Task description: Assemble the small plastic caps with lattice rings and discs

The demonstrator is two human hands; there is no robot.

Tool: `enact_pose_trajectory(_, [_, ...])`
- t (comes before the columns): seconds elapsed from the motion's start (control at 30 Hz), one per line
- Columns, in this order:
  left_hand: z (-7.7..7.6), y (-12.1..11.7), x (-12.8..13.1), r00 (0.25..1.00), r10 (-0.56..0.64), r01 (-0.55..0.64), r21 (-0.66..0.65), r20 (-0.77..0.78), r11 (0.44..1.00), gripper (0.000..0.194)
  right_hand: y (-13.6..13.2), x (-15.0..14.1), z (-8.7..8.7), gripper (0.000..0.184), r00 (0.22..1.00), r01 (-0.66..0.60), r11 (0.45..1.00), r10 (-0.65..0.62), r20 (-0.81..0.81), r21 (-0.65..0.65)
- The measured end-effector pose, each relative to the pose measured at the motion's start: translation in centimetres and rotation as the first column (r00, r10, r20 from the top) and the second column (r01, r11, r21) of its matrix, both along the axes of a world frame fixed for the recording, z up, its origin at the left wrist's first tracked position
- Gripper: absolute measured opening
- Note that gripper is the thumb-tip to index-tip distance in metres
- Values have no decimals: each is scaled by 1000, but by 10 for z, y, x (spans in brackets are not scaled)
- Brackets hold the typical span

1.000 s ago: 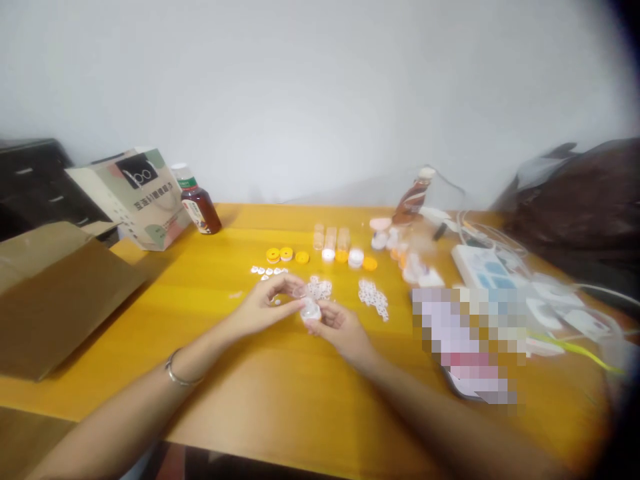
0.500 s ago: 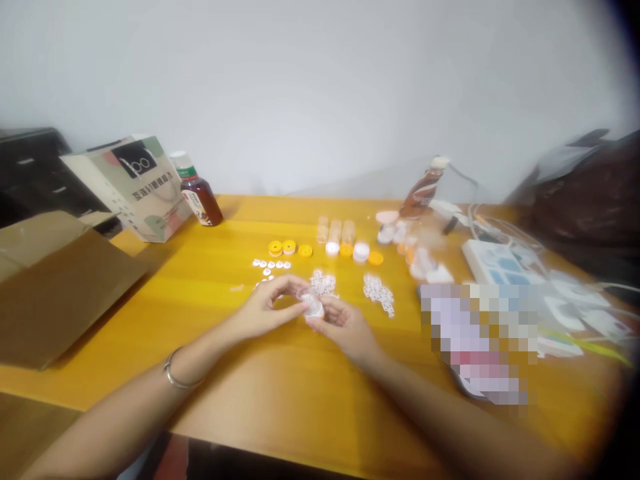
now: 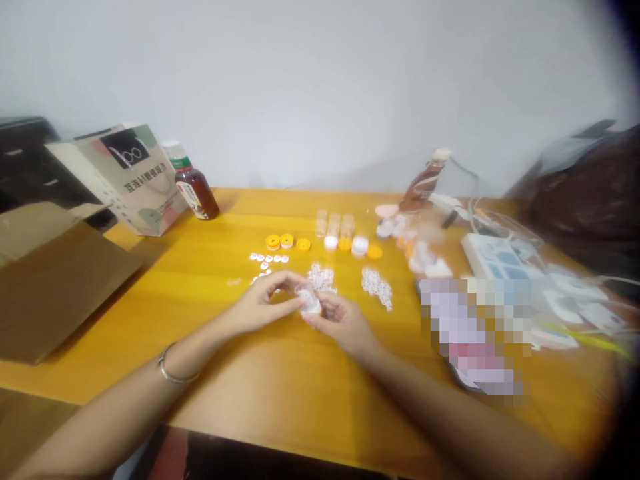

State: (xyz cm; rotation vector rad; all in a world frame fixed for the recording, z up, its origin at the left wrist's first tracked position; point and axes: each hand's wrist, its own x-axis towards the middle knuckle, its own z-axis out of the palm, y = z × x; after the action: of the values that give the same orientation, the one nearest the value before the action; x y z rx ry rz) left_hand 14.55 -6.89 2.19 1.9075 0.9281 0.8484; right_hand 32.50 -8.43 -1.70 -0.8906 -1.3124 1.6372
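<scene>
Between my two hands is a small clear plastic bottle [image 3: 309, 302], held tilted, with white showing inside or on it and a touch of orange at its lower end. The thumb and fingers of my left hand [image 3: 267, 303] grip its upper left side. My right hand [image 3: 347, 325] closes on the lower right end. Just beyond lies a heap of small white pieces [image 3: 320, 278], and a second heap [image 3: 377, 288] lies to its right. White discs [image 3: 269, 259] are laid out past my left hand. Behind them stand yellow caps [image 3: 273, 242], white caps [image 3: 359, 245] and clear bottles [image 3: 334, 225].
A cardboard box [image 3: 65, 287], paper bag [image 3: 137, 180] and dark red drink bottle [image 3: 196, 192] stand at the left. At the right are a brown drink bottle [image 3: 425, 181], a clutter of plastic parts, a power strip [image 3: 497, 259], cables and a blurred-out phone-like object [image 3: 467, 333].
The whole view has shifted slightly, so things sit a little higher and more to the left. Both hands stay on the clear bottle, with little visible change in grip.
</scene>
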Motion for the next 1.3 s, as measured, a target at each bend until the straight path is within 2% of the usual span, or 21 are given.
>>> enact_pose_trajectory(0.23, [-4,0,-1,998,58,-57,-33,16,998,23,-1,-1,-1,27,1000,-14,999,14,9,39])
enact_pose_trajectory(0.43, [-7,2,-5,993,-64,76,-133,97,988,26,-2,1,4,23,995,-98,995,98,6,8])
enact_pose_trajectory(0.73, [-6,2,-6,966,-144,192,-224,213,956,29,-6,3,3,22,986,-154,984,146,-84,-87])
enact_pose_trajectory(0.87, [-6,2,-6,980,-111,148,-222,168,964,30,-5,2,3,21,991,-129,988,124,-59,-91])
enact_pose_trajectory(1.0, [-11,0,0,976,-10,52,-189,217,981,27,-3,3,3,20,991,-133,987,131,-21,-86])
enact_pose_trajectory(1.07, [-11,-1,2,974,0,46,-197,227,979,26,-3,3,2,20,988,-152,982,147,-52,-108])
enact_pose_trajectory(1.2, [-5,-3,-1,960,-111,172,-224,258,959,27,-5,3,0,23,964,-231,956,200,-173,-181])
enact_pose_trajectory(1.3, [2,-4,-5,951,-175,237,-235,255,943,28,-6,3,0,23,956,-254,945,213,-204,-207])
